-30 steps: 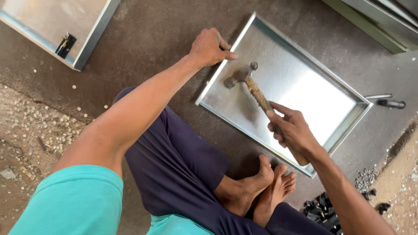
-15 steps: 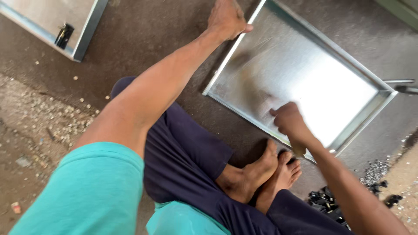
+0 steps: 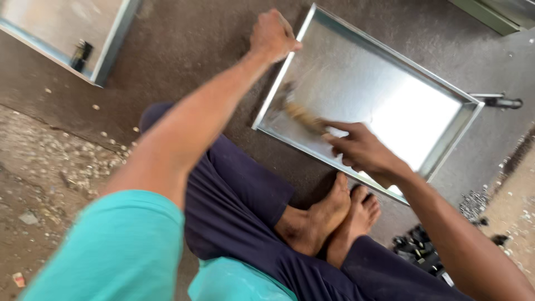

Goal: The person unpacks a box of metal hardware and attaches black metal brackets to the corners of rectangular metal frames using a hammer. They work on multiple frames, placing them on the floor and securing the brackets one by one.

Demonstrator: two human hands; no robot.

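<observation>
On the dark floor lies a shallow sheet-metal tray, tilted corner-on before the seated person's crossed legs; a second tray sits well apart at the upper left; the left hand is clenched on the near tray's left rim; the right hand is closed around the wooden handle of a hammer, whose blurred head points away from the grip, over the tray's lower-left corner.

We're losing the hammer to motion blur near the metal tray's left corner; its handle end is hiding inside the right hand.
</observation>
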